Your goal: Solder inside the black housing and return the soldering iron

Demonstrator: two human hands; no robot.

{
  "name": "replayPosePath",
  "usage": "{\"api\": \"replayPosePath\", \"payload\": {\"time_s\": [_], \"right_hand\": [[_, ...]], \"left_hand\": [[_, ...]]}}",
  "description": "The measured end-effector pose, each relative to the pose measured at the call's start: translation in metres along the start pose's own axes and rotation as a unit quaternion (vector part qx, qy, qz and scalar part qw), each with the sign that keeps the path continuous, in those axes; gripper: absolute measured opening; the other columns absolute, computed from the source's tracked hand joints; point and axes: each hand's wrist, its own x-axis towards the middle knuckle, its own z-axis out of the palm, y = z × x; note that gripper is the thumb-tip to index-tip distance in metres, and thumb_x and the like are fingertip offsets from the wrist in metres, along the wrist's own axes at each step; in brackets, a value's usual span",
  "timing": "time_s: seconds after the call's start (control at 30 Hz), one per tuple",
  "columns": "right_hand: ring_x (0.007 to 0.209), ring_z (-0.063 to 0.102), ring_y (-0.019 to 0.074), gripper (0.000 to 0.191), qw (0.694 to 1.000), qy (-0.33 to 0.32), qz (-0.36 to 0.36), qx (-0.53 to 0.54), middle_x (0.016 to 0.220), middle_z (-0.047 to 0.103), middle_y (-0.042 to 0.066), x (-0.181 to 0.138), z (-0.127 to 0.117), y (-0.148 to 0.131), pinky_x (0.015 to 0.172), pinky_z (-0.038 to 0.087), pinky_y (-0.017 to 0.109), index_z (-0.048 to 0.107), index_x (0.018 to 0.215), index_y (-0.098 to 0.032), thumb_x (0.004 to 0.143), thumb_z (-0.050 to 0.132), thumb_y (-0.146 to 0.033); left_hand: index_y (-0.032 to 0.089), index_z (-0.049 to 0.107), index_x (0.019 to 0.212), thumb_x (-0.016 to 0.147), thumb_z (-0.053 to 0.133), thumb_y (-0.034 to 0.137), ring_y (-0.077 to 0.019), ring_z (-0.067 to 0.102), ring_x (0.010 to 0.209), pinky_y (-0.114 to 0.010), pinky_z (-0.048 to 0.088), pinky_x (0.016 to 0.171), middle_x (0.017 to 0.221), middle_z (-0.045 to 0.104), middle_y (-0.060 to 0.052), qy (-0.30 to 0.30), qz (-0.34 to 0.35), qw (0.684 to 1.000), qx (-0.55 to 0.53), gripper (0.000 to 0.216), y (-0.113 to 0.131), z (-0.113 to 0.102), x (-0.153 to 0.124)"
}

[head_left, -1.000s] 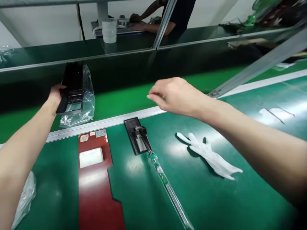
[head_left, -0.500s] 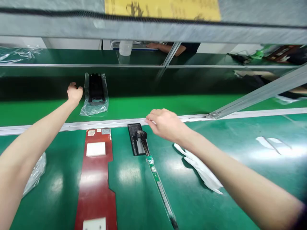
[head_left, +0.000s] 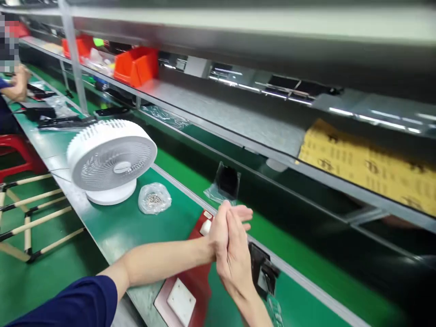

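Observation:
My left hand (head_left: 218, 234) and my right hand (head_left: 235, 256) are pressed together palm to palm over the bench, fingers stretched out. Nothing shows between them. Just beyond the fingertips lies a black part in a clear plastic bag (head_left: 227, 180) on the bright green strip. Below my hands is a red board (head_left: 202, 290) carrying white blocks (head_left: 182, 302), partly hidden by my left forearm. To the right of my right hand lies a flat black piece (head_left: 257, 259), with the end of a slim green-and-clear rod (head_left: 274, 309) beside it.
A white fan (head_left: 114, 159) stands on the bench to the left, next to a clear bag of small metal pieces (head_left: 154, 200). Orange bins (head_left: 136, 67) and yellow printed sheet (head_left: 368, 165) sit on the shelf above. A co-worker's hand (head_left: 21, 81) shows at far left.
The view has swung left, bringing the fan and bins into sight. My hands, formerly apart beside the bagged part and above the bench, have come together.

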Motion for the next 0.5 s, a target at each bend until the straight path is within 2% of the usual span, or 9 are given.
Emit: {"api": "replayPosePath", "payload": {"time_s": [0.07,0.13,0.2,0.27,0.33,0.4,0.5], "right_hand": [[0.138,0.013,0.0237,0.055,0.991,0.028,0.063,0.117,0.146,0.012,0.004,0.014,0.005,-0.012,0.114,0.014,0.046,0.011,0.149,-0.025,0.101,0.016,-0.05],[0.139,0.007,0.0227,0.061,0.962,0.071,0.171,0.202,0.147,0.01,0.001,0.025,0.005,-0.016,0.116,0.005,0.051,0.014,0.148,-0.024,0.098,0.014,-0.059],[0.139,0.005,0.02,0.073,0.921,0.098,0.282,0.248,0.146,0.01,0.001,0.033,0.005,-0.014,0.118,-0.001,0.049,0.015,0.147,-0.018,0.094,0.013,-0.067],[0.139,0.004,0.0181,0.081,0.89,0.103,0.354,0.269,0.147,0.009,0.002,0.038,0.007,-0.013,0.12,-0.004,0.045,0.012,0.147,-0.012,0.091,0.014,-0.071],[0.139,0.004,0.0182,0.084,0.875,0.103,0.382,0.28,0.147,0.007,0.003,0.037,0.014,-0.018,0.12,-0.003,0.045,0.009,0.147,-0.011,0.09,0.013,-0.072],[0.139,0.003,0.0189,0.078,0.875,0.093,0.377,0.289,0.147,0.004,0.002,0.033,0.024,-0.032,0.119,-0.002,0.047,0.005,0.147,-0.013,0.091,0.011,-0.068],[0.139,0.002,0.0222,0.061,0.905,0.061,0.309,0.286,0.147,0.001,0.001,0.028,0.032,-0.055,0.116,0.004,0.055,0.003,0.149,-0.018,0.096,0.006,-0.048]], "left_hand": [[0.002,0.032,0.138,0.089,0.001,0.045,-0.0205,0.038,0.132,-0.037,0.034,0.114,0.141,0.036,-0.018,-0.053,0.019,0.998,-0.016,0.072,0.011,-0.001,-0.02],[0.001,0.021,0.144,0.09,0.008,0.051,-0.0189,0.022,0.14,-0.035,0.017,0.121,0.148,0.022,-0.015,-0.094,0.057,0.994,0.005,0.075,0.018,-0.006,-0.037],[0.005,0.019,0.145,0.09,0.019,0.059,-0.0179,0.01,0.143,-0.033,0.007,0.122,0.151,0.012,-0.009,-0.127,0.094,0.986,0.043,0.077,0.02,-0.014,-0.05],[0.01,0.021,0.146,0.09,0.021,0.06,-0.0161,0.005,0.143,-0.031,0.003,0.122,0.152,0.006,-0.005,-0.161,0.119,0.975,0.094,0.075,0.022,-0.023,-0.055],[0.005,0.016,0.146,0.091,0.016,0.058,-0.0156,0.002,0.143,-0.031,0.002,0.122,0.152,0.003,-0.007,-0.178,0.127,0.967,0.134,0.076,0.025,-0.032,-0.051],[-0.002,0.006,0.144,0.091,0.009,0.055,-0.0165,0.001,0.143,-0.034,0.002,0.122,0.152,0.001,-0.011,-0.169,0.126,0.966,0.147,0.078,0.031,-0.04,-0.042],[0.0,0.007,0.145,0.091,0.008,0.056,-0.0163,-0.001,0.143,-0.033,0.0,0.121,0.152,0.001,-0.009,-0.157,0.128,0.969,0.139,0.078,0.041,-0.048,-0.03]]}}
